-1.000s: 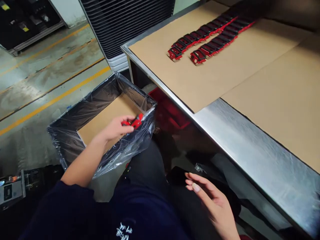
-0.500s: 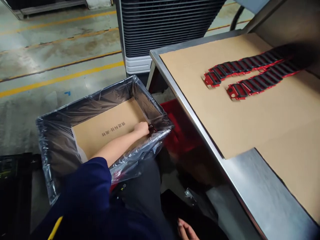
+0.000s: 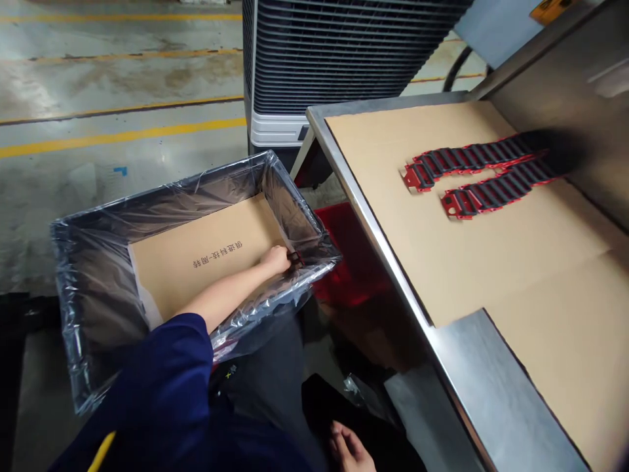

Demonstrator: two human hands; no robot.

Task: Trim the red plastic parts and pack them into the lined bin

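My left hand [image 3: 276, 259] reaches down into a plastic-lined box [image 3: 73, 275] on the floor, fingers closed on a small red and black part [image 3: 295, 259] at the box's near right corner, on a cardboard sheet [image 3: 206, 255] with printed characters. My right hand [image 3: 348, 449] rests low by my lap at the bottom edge; only part of it shows and it holds nothing visible. On the table lie two rows of red and black parts [image 3: 472, 174] on brown cardboard [image 3: 442, 262].
A steel table edge [image 3: 373, 229] runs diagonally on the right. A red bin [image 3: 348, 262] sits under the table beside the box. A large black louvred fan unit [image 3: 339, 59] stands behind. Yellow lines mark the concrete floor [image 3: 98, 137].
My left hand has gone from above the box down into its near right corner with the part. My view has swung left, and my right hand has dropped toward the bottom edge.
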